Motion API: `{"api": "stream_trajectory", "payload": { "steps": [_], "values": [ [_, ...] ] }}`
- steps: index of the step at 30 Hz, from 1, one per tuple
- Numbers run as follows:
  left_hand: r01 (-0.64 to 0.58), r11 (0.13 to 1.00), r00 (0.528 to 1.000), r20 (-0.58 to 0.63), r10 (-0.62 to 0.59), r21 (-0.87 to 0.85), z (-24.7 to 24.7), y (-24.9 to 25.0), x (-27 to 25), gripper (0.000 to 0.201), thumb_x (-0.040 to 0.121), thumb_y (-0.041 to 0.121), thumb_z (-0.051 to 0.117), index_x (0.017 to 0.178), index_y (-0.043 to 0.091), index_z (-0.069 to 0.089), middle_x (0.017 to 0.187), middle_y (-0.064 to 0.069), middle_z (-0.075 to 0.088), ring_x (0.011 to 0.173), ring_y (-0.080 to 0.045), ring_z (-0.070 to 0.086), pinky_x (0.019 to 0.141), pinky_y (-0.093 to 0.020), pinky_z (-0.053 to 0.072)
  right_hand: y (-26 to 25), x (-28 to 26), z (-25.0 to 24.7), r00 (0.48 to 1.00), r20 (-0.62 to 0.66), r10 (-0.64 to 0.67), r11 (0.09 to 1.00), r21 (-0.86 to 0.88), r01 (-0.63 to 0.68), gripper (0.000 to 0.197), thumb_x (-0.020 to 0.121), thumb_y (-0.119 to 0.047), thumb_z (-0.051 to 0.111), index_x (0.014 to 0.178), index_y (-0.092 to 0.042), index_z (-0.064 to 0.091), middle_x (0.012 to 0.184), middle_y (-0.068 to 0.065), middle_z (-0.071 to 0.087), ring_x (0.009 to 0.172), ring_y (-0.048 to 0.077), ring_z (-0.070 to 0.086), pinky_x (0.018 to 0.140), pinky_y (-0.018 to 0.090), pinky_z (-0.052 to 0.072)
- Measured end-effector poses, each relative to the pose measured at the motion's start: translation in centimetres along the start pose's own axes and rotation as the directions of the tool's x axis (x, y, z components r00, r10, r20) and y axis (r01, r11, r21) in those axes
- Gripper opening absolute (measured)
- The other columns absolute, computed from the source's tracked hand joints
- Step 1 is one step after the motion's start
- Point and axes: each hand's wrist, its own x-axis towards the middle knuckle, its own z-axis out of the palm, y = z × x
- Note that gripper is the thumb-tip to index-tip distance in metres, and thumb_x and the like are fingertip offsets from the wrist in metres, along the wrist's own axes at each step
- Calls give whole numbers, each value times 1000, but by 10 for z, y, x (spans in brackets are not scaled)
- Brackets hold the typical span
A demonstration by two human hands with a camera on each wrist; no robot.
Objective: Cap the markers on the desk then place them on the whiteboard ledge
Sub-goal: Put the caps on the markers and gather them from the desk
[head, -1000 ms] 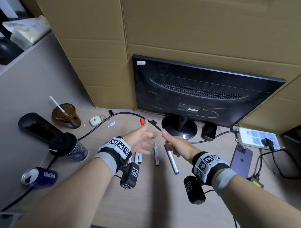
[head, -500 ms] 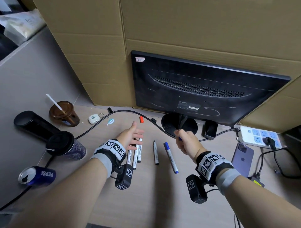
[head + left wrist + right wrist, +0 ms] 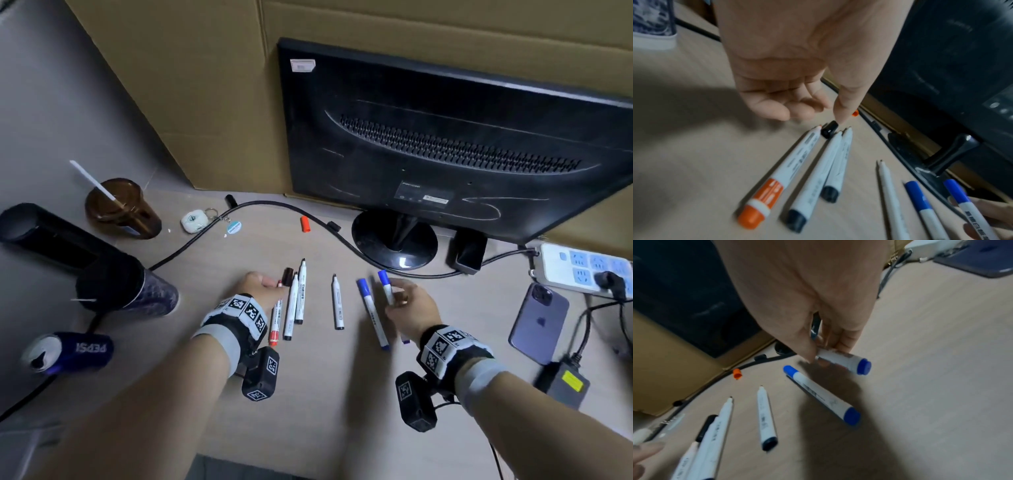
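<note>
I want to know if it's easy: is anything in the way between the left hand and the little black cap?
Nothing visible. The left hand hovers just over the black cap, thumb tip about touching it, beside the uncapped marker tips.

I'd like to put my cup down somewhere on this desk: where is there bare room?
Bare desk shows near the front edge, between the two forearms, below the markers. A smaller patch lies between the blue marker and the phone. Crowded: the left side with cups and can, and around the monitor stand.
</note>
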Motion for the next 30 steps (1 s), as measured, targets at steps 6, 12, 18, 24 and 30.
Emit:
{"api": "stream_trajectory", "payload": {
  "steps": [6, 12, 18, 24, 30],
  "values": [
    [41, 991, 999, 18, -44, 128, 2, -16, 7, 29, 58, 46, 82, 76, 30, 68, 82, 8, 74, 82, -19, 72, 88, -35, 59, 9, 6, 16, 998, -57, 27, 1000, -13, -28, 35, 84, -11, 66, 113, -31, 74, 95, -6, 76, 91, 21, 73, 67, 24, 56],
    [42, 973, 996, 71, -60, 228, -1, -8, 4, 20, 63, 33, 82, 71, 15, 79, 73, -5, 79, 76, -27, 77, 82, -37, 64, 6, 13, 16, 992, -119, 42, 996, 81, -33, 27, 85, -14, 65, 110, -25, 72, 98, -7, 76, 98, 19, 71, 95, 31, 56],
    [20, 998, 998, 53, -23, 64, -15, 2, -6, 15, 67, 34, 79, 71, 19, 79, 68, -2, 77, 72, -25, 75, 70, -29, 60, -27, 13, 16, 984, -108, -142, 975, 157, 158, 8, 95, -17, 67, 99, -21, 71, 86, -8, 71, 79, 13, 67, 78, 26, 54],
    [-112, 969, 963, 217, 160, -218, -33, 48, -14, 18, 86, 23, 80, 102, 15, 75, 78, 3, 78, 68, -11, 68, 54, -22, 41, -75, 1, 33, 841, 448, -305, 929, 334, 158, 22, 90, -14, 78, 110, -16, 68, 95, -1, 77, 84, 11, 70, 92, 35, 57],
    [-186, 956, 904, 341, 257, -228, -23, 80, -2, 28, 84, 32, 83, 107, 19, 76, 97, -2, 82, 82, -12, 75, 60, -23, 49, -93, 0, 30, 844, 403, -354, 897, 402, 184, 9, 97, -17, 74, 99, -21, 66, 81, -2, 67, 78, 22, 72, 72, 31, 57]
  ]
}}
